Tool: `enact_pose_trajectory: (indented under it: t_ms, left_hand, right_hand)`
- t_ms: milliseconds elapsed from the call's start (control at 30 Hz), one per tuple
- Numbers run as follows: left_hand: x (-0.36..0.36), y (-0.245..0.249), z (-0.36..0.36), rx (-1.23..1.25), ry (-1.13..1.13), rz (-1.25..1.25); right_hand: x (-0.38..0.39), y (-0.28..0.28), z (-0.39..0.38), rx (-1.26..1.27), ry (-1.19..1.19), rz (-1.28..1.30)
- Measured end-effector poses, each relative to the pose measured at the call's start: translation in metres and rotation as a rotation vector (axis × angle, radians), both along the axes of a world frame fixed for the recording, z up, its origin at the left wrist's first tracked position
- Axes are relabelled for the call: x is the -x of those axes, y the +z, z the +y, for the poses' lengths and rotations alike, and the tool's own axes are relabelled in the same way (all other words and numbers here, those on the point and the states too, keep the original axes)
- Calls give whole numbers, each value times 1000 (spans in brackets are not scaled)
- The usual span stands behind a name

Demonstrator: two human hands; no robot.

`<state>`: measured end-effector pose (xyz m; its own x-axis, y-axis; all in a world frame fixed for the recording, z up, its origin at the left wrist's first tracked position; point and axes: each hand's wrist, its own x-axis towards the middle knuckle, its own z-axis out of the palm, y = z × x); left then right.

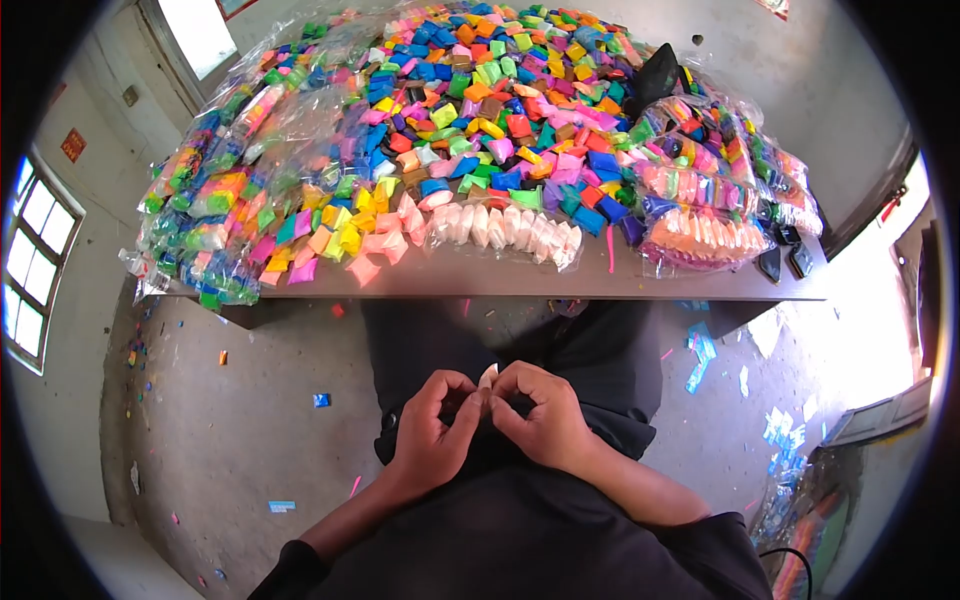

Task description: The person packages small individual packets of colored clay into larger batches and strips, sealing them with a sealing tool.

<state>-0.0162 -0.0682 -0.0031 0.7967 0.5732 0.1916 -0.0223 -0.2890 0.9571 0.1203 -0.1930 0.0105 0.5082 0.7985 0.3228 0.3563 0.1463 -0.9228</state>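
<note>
Above the lap, my left hand (436,424) and my right hand (541,412) meet at their fingertips. Between them they pinch a small pale packet (489,376), whose white tip sticks up; the fingers hide the rest of it. On the table (440,286) in front lies a clear bag with a row of pale pink packets (505,229). Loose light pink packets (384,243) lie just left of that bag. Behind them is a large heap of small colourful packets (490,100).
Filled clear bags (215,190) lie at the table's left, and more bags (710,237) at its right. Two dark objects (770,264) rest near the right front corner. Plastic scraps (701,355) and a blue packet (321,400) are on the floor.
</note>
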Motion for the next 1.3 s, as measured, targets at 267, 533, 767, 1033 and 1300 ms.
enact_pose_trajectory:
  t_ms: [267,533,767,1033,1300]
  left_hand:
    - [-3,14,0,-276,49,50]
    - [1,7,0,141,-23,-2]
    - [4,10,2,62,-36,108]
    - [4,21,-4,-177,-62,48]
    - [-3,7,5,-293,-66,-96]
  right_hand:
    - [-3,-8,0,-58,79,-88]
    - [-2,-3,-1,-27,56,-39]
    - [-2,-4,0,-75,58,-64]
    - [-2,-10,0,4,-7,25]
    - [1,-7,0,74,36,451]
